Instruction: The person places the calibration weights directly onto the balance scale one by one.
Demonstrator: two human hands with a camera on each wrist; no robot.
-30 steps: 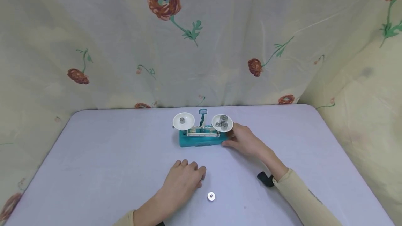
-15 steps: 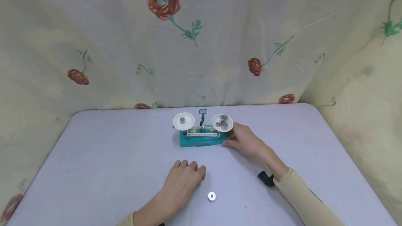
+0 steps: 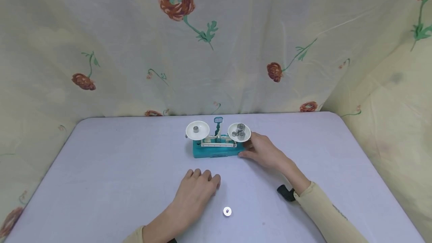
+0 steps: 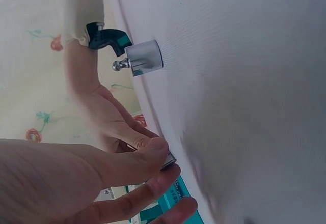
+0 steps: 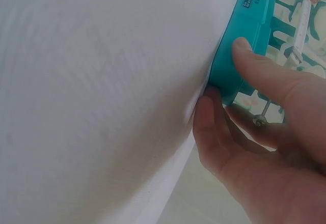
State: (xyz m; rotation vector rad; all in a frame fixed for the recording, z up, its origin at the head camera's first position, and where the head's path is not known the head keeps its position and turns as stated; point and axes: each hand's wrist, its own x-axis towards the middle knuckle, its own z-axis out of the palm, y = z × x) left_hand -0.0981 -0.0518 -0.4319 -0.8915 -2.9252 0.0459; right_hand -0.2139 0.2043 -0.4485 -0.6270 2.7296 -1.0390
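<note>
A teal balance scale (image 3: 217, 153) with two white pans stands toward the back of the table. One metal weight (image 3: 195, 129) sits in its left pan (image 3: 203, 134); several weights (image 3: 241, 135) are grouped in the right pan (image 3: 247, 132). My right hand (image 3: 264, 151) grips the right end of the base, thumb (image 5: 254, 61) on its front face, other fingers around the end. In front of the scale, my left hand (image 3: 194, 196) pinches a small metal weight (image 4: 168, 161) between thumb and fingers, hidden in the head view. Another weight (image 3: 227, 211) with a knob stands beside that hand.
The table (image 3: 128, 168) has a pale lilac cover. Behind it and at the sides hangs a flower-printed curtain (image 3: 236, 66). A black wrist mount (image 3: 285, 193) sticks out from the right sleeve (image 3: 327, 209), low over the table.
My left hand has shifted very slightly forward. My right hand stays on the scale's base, and the scale and weights keep their places.
</note>
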